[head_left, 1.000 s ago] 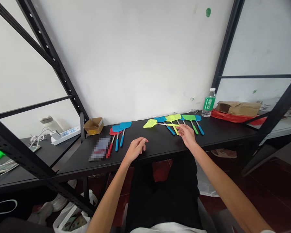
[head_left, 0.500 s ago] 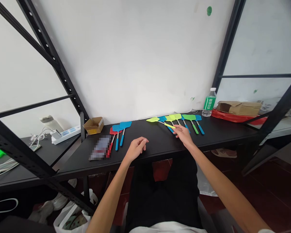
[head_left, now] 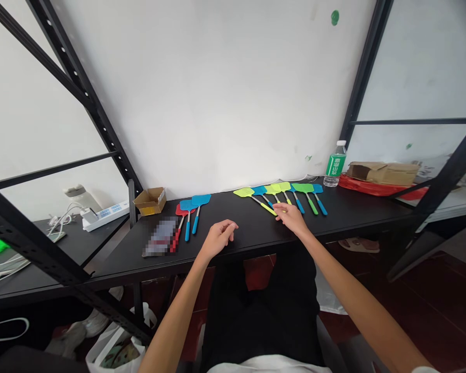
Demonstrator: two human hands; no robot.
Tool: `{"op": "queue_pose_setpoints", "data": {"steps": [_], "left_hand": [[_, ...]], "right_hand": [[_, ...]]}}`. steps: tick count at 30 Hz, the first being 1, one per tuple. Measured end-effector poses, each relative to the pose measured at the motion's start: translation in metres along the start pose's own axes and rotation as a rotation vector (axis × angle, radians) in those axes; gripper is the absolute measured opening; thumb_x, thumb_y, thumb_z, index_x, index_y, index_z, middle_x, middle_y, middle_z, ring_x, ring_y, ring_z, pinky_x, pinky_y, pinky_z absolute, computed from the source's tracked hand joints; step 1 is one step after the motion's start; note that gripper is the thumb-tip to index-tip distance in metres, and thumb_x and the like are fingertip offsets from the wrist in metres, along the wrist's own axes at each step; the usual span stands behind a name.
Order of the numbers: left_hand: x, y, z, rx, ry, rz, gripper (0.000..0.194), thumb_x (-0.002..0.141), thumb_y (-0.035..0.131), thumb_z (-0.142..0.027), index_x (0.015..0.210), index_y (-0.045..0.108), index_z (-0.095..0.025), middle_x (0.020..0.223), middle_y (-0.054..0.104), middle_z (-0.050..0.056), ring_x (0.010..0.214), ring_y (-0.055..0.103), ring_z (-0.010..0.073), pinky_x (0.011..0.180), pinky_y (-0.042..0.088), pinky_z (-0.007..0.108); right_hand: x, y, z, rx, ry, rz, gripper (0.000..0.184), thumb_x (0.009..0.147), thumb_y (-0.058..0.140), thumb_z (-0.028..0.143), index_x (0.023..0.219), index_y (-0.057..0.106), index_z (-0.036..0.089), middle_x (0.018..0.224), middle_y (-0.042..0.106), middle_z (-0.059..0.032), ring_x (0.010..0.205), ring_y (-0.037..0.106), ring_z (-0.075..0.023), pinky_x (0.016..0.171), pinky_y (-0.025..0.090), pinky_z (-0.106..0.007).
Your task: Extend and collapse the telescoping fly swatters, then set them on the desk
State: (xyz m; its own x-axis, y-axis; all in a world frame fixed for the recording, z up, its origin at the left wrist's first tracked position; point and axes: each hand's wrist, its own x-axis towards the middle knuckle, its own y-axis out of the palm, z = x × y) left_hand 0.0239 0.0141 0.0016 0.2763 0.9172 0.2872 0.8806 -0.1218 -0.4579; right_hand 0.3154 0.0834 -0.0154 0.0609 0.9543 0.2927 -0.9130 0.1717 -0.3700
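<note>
My right hand hovers at the handle end of a yellow-green fly swatter, its thumb and forefinger slightly apart; whether they touch the handle is hard to see. That swatter lies slanted on the black table. Beside it rests a row of several blue, yellow-green and green fly swatters, heads toward the wall. My left hand is loosely curled above the table's front edge, with nothing visible in it. Farther left lie two blue fly swatters and a red fly swatter.
A blurred-out flat object lies by the red handle. Behind it stands a small open cardboard box. At the back right are a water bottle and a brown carton on red plastic. Black metal posts frame both sides.
The leftmost yellow-green swatter, held at its handle by my right hand before, now lies flatter with its handle lower. My right hand moved slightly left and its grip loosened. My left hand stayed put.
</note>
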Motion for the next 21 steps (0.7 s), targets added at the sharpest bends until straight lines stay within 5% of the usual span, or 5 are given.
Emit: {"op": "queue_pose_setpoints", "data": {"steps": [4,21], "left_hand": [[-0.0002,0.0005,-0.0008,0.002,-0.009,-0.004,0.036,0.095,0.045,-0.047,0.096,0.066,-0.017,0.063,0.057,-0.002,0.049,0.046,0.0099,0.052,0.037,0.022],[-0.0011,0.0012,-0.0034,0.025,-0.01,-0.004,0.036,0.094,0.045,-0.047,0.093,0.066,-0.018,0.063,0.057,-0.001,0.05,0.047,0.0103,0.052,0.037,0.022]], "right_hand": [[-0.002,0.0003,0.0024,-0.065,-0.017,0.026,0.027,0.085,0.059,0.034,0.104,0.073,0.02,0.107,0.076,-0.0068,0.06,0.069,-0.015,0.071,0.052,-0.03],[0.0001,0.0009,-0.0003,-0.221,-0.125,0.054,0.027,0.084,0.057,0.038,0.096,0.076,0.024,0.096,0.077,-0.0035,0.071,0.069,-0.0208,0.071,0.05,-0.032]]}}
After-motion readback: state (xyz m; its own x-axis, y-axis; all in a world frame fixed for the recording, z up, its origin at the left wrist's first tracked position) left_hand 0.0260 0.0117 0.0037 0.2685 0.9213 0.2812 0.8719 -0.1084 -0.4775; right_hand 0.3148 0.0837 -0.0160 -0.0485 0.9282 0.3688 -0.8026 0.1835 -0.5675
